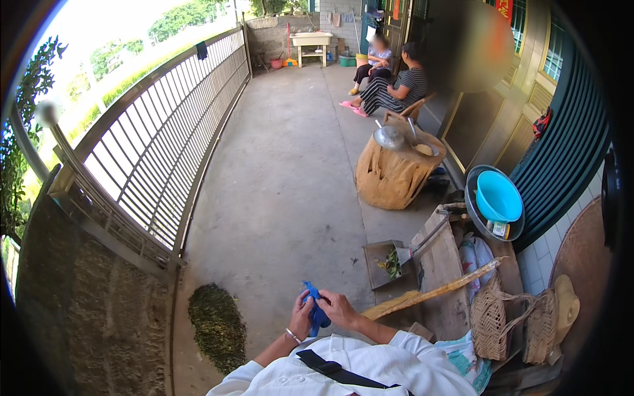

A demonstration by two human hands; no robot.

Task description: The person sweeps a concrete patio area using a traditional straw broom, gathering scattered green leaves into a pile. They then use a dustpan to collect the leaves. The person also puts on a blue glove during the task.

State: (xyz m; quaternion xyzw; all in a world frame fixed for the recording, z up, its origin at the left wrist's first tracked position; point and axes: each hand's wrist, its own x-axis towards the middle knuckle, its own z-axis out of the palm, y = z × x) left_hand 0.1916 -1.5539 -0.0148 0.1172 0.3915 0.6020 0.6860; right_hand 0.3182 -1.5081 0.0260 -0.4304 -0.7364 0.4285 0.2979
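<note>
In front of my chest I hold a crumpled blue cloth-like thing, soft and bunched up; its exact kind is hard to make out. My left hand, with a bracelet at the wrist, pinches it from the left side. From the right, my right hand has its fingers closed on the same piece. Part of the blue material sticks up above my fingers and part hangs below them. Near my left forearm, a dark green heap of plant matter lies on the floor.
Beyond my right hand are a metal dustpan with leaves, a straw broom, wooden boards and woven baskets. A blue basin stands farther right. A tree-stump table and two seated people are ahead. A railing runs left.
</note>
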